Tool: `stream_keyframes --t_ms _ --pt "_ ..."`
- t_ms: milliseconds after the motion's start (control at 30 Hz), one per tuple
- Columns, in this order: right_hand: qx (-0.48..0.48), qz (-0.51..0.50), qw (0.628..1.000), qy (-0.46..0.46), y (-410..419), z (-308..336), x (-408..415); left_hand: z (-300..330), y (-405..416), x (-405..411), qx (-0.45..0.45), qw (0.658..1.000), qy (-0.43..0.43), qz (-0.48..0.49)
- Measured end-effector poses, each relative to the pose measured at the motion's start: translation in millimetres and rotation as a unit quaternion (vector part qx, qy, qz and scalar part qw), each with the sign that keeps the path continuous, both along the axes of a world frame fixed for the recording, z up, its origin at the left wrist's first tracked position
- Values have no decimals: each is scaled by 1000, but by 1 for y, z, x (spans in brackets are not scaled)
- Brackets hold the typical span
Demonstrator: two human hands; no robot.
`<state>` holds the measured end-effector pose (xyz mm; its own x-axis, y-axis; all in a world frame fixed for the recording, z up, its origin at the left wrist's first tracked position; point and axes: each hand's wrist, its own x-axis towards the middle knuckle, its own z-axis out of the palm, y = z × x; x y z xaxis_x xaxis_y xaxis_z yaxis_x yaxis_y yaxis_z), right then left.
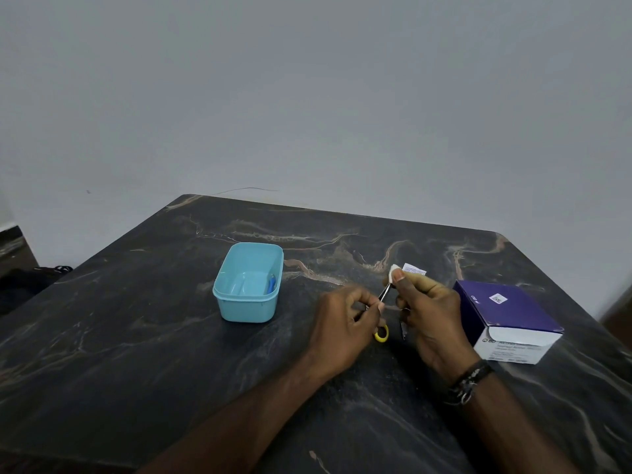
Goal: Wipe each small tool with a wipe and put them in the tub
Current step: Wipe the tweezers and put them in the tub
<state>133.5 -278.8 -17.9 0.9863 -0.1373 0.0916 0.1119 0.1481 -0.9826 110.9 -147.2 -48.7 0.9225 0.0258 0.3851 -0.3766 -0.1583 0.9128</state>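
Tub [248, 304] holds one blue tool [271, 284]; left hand [345, 323] grips scissors [383, 296], right hand [431, 313] pinches wipe [394, 269]

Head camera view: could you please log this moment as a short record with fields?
left hand: grips small scissors with yellow handle loops
right hand: pinches white wipe on the scissor tip
tub: light blue, left of the hands, holds a blue-handled tool
wipe box: purple and white, right of the hands
surface: dark marbled table
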Motion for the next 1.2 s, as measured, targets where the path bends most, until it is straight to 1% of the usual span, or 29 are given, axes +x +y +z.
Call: stream_keyframes --t_ms 67,133,300,433,567,667,767,833,1000,1100,1200 --pt "1 35 999 13 4 -1 -2 1 2 1 -27 999 19 -3" --pt "7 50 999 16 7 -1 -3 1 4 2 -27 999 19 -1" --pt "11 -4 1000 -22 -5 4 2 1 2 0 -29 998 38 -38" --pt "27 -43 998 -29 -13 5 4 -1 0 0 -39 997 52 -48" --pt "38 -53 998 -25 -7 5 2 10 2 -1 -119 990 66 -21" --pt "10 -52 998 -25 -4 7 -2 23 8 1 -201 976 88 -13" --pt "-2 -20 1000 -21 -2 11 -7 34 15 3 -281 951 119 -42" --pt "-12 16 1000 -13 1 13 -11 37 19 3 -316 938 128 -61" --pt "-46 48 997 -42 4 15 -16 36 20 3 -317 939 118 -61" --pt "-41 63 996 -47 4 17 -17 33 19 3 -315 940 117 -61" --pt "-29 88 995 -30 4 16 -16 31 19 4 -302 945 116 -41"
